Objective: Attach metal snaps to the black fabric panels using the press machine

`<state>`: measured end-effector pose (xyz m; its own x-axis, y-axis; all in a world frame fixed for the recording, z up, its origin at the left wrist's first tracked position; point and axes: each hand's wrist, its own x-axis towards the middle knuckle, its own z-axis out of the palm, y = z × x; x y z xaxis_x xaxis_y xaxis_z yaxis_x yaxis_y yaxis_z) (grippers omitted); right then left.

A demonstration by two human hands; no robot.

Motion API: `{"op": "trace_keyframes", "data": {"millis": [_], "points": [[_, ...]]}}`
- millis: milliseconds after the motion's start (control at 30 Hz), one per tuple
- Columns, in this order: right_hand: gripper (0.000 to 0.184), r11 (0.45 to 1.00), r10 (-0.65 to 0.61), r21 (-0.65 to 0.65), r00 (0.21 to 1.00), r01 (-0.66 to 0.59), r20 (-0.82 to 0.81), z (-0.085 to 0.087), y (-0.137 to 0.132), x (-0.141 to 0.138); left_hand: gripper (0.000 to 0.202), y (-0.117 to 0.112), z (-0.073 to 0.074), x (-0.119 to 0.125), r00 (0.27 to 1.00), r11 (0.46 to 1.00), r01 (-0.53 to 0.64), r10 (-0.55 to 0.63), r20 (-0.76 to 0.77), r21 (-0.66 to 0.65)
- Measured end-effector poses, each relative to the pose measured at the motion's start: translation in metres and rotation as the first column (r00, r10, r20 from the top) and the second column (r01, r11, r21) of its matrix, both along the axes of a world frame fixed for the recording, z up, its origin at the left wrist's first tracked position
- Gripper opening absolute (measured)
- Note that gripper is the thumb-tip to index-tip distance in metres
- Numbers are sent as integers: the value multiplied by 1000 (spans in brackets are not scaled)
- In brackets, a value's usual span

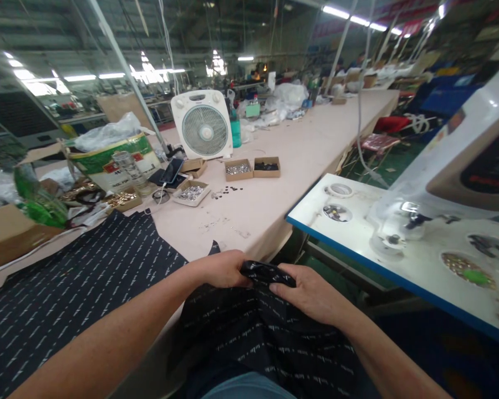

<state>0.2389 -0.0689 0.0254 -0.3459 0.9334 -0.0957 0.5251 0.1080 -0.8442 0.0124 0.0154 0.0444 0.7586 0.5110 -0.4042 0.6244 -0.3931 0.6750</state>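
Note:
A black fabric piece with rows of small white print (270,327) hangs over my lap in folds. Its upper edge is bunched between both hands. My left hand (227,269) grips this edge from the left, its fingertips partly hidden by the cloth. From the other side my right hand (310,291) pinches the same edge, thumb toward me. Flat on the table to the left lies more of the same printed black fabric (79,288); whether it joins the piece I hold cannot be made out.
A pale-covered table (299,144) carries a white box fan (203,124), small cardboard trays of metal fasteners (191,192), a phone (172,172) and a printed box (112,160). At right stands a white machine (453,160) on a blue-edged worktop (357,208) with recessed cups of small parts.

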Motion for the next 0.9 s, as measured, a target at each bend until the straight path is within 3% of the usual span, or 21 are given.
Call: {"op": "trace_keyframes", "data": {"millis": [133, 300, 467, 667, 900], "points": [[12, 1000, -26, 4, 1000, 26, 10, 8, 3, 4, 14, 2, -7, 1, 998, 977, 3, 11, 67, -213], [8, 997, -65, -48, 997, 62, -51, 11, 3, 8, 14, -4, -10, 3, 974, 888, -44, 141, 180, -457], [12, 990, -70, -136, 982, 47, -176, 9, 3, 5, 19, -7, -14, 3, 957, 850, -65, 201, 209, -522], [14, 995, -95, -52, 991, 91, -99, 10, 4, 1, 21, -7, -15, 3, 937, 848, -109, 263, 232, -519], [18, 990, -141, -5, 987, 141, -77, 7, 8, -4, 27, -12, -15, 5, 894, 694, -154, 401, 200, -703]]}}
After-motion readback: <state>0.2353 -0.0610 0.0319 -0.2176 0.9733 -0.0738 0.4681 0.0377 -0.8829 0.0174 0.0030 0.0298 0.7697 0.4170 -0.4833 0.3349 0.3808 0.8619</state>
